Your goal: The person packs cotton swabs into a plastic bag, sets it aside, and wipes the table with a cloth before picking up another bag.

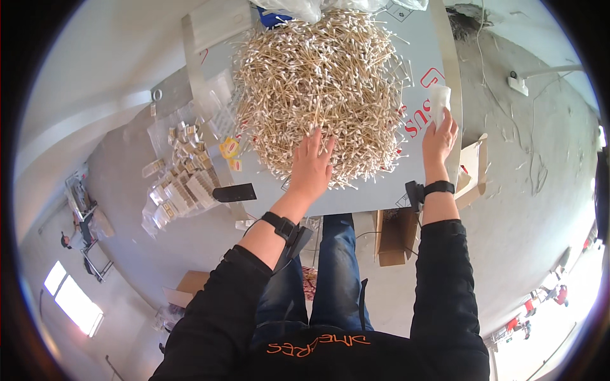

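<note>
A large heap of cotton swabs [318,89] with wooden sticks and white tips covers the middle of the table [267,197]. At the heap's near edge rests my left hand [311,166], fingers stretched out and apart over the swabs, holding nothing that I can see. My right hand [440,140] is at the table's right side, away from the heap. Its fingers are closed on the lower end of a white translucent container [440,98]; what is inside it cannot be made out.
Left of the table are many small packed boxes [184,190] in clear plastic. Yellow packets [229,149] and a dark flat strip [234,192] lie by the left edge. Open cardboard boxes [395,238] stand below the table. Clear plastic bags [298,7] lie beyond the heap.
</note>
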`<state>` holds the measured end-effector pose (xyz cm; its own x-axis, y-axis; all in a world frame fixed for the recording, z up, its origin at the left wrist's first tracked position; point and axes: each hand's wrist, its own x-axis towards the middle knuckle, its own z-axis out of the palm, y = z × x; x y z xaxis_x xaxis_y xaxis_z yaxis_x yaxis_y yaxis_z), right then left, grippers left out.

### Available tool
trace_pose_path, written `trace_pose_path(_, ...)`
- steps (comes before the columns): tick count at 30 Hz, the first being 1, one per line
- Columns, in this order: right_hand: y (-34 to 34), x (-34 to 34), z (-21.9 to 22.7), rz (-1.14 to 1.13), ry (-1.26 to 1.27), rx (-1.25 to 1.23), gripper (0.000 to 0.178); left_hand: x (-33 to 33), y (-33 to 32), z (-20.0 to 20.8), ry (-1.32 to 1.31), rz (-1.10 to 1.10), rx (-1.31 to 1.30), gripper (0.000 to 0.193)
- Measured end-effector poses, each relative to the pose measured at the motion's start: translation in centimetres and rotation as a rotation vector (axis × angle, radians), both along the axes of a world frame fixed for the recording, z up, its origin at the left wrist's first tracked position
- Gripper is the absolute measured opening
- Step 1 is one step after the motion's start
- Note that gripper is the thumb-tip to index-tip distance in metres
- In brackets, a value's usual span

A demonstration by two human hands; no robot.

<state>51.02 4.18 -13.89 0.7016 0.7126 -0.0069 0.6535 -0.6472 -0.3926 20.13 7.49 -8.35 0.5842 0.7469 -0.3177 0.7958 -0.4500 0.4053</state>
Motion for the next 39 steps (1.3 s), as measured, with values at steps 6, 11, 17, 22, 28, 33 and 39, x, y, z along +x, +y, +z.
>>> trace_pose_path(6,1.5,-0.1,0.5,0.130,-0.114,-0.078,0.053,-0.6,-1.8,1.6,0.073,0.009,0.002,0.052)
trace_pose_path(11,0.4,-8.5,3.6,0.475,0.105,0.050,0.041,-1.8,-2.3,1.8,-0.049,0.093,-0.002,0.042)
trace_pose_path(17,-1.8,-13.1,3.5,0.811,0.150,0.015,0.030,-1.2,-0.2,-1.4,0.051,0.154,-0.009,0.048)
trace_pose_path(22,-1.1,-12.8,2.7,0.608,0.104,-0.052,0.034,-2.3,1.9,-2.7,0.165,0.322,0.025,0.054)
trace_pose_path(28,-3.7,-12.5,2.6,0.594,0.128,-0.043,0.034,-3.5,0.4,-1.7,0.185,0.370,-0.087,0.056)
trace_pose_path(33,-4.0,-13.3,4.2,0.584,-0.011,-0.140,0.036,-4.6,-0.6,-1.0,0.207,0.388,-0.029,0.053)
trace_pose_path(39,-3.2,-16.0,4.7,0.834,0.155,-0.047,0.038,-5.3,-1.4,-1.4,-0.100,0.270,-0.035,0.049)
